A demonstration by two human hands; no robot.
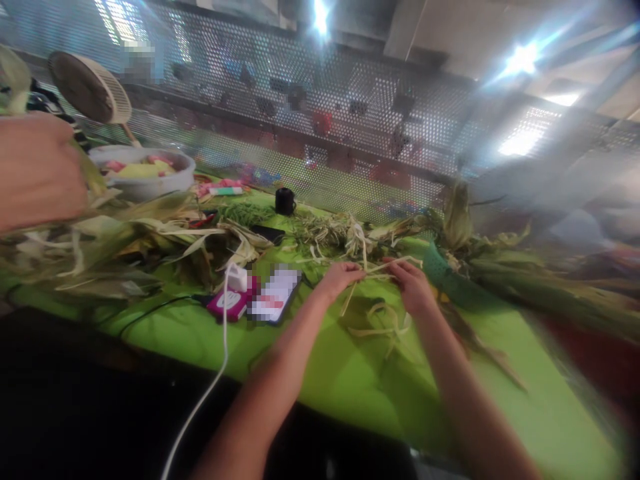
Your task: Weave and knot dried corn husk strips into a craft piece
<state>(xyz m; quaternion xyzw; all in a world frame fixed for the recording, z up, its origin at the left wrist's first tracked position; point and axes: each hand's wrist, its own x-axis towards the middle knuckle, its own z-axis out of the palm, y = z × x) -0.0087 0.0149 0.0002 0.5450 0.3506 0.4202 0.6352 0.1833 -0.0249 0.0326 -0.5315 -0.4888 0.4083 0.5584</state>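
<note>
Pale strips of dry corn husk (376, 268) stretch between my two hands, above a green tabletop (310, 387). My left hand (341, 276) pinches the strips at one side, where a loose end hangs down. At the other side my right hand (407, 280) is closed on the same strips, thumb and fingers together. Below them lies a loose looped husk strip (385, 327) on the table. A phone (275, 293) rests left of my left forearm, beside a magenta power strip (233, 300) with a white charger (237, 277) plugged in.
Heaped corn husks (150, 233) cover the left side, near another person's hand (40, 170). A white tub (145, 173), a fan (90, 90) and a black mug (285, 201) stand farther back. Green-husked corn (550, 287) and a green basket (450, 277) are at right. A white cable (220, 367) crosses the front.
</note>
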